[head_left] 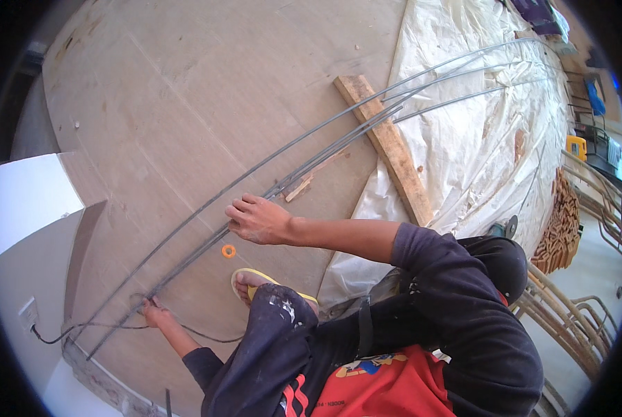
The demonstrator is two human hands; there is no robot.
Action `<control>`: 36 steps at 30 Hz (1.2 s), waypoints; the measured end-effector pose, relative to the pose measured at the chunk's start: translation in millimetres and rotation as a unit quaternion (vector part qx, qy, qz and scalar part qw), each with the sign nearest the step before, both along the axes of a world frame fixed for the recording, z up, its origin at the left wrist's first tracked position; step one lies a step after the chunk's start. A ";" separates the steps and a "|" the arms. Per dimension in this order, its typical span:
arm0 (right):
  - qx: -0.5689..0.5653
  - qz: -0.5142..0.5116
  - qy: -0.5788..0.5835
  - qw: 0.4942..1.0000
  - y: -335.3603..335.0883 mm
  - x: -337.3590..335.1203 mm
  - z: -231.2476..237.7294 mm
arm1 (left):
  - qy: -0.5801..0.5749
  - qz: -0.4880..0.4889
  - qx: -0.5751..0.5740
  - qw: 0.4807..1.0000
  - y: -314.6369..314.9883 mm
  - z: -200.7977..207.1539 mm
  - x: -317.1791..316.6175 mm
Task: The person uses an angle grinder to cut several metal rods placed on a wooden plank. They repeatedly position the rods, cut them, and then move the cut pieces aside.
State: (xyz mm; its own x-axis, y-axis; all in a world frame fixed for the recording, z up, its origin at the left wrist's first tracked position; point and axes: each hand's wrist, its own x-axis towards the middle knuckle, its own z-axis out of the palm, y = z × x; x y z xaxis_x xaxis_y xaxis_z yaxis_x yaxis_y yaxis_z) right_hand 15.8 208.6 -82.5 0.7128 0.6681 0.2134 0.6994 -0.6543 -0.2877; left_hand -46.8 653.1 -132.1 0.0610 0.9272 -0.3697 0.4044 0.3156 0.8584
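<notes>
Several long, thin steel rods [186, 263] run diagonally from the lower left to the upper right, just above the floor. My right hand [259, 219] is over the middle of the bundle, its fingers curled round the rods. Low on the left, my left hand [156, 313] holds the same rods near their near ends, its fingers partly hidden. A wooden plank [387, 149] lies crosswise under the rods farther right. On the floor below my right hand sits a small orange ring [228, 251]. My foot in a yellow flip-flop [259, 276] is beside it.
White plastic sheeting [464, 139] covers the floor at right. A black cable [206, 338] runs from a wall socket [29, 314] past my left hand. A grinder [509, 228], a brick-coloured pile [560, 229] and bent metal tubes [568, 316] are at right. White walls stand left.
</notes>
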 end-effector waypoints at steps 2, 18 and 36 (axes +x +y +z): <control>0.017 0.004 0.000 1.000 -1.1 4.4 -0.5 | 0.003 -0.003 0.002 1.000 3.1 0.9 1.6; -0.011 0.011 0.025 1.000 1.7 11.4 -4.8 | -0.014 -0.088 -0.003 0.996 8.4 -5.5 -9.1; -0.116 -0.161 0.288 0.937 -223.4 108.4 119.9 | -0.118 -0.053 -0.095 0.987 -34.5 -29.5 -1.9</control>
State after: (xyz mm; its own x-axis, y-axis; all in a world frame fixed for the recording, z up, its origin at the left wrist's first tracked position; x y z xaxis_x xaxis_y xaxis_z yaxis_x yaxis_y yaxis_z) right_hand 124.1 -14.8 37.4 0.8370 0.3799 -0.3938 0.2275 -0.8962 -0.3810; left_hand -48.8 618.6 -161.6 0.2590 0.8260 -0.5006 0.2388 0.4474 0.8618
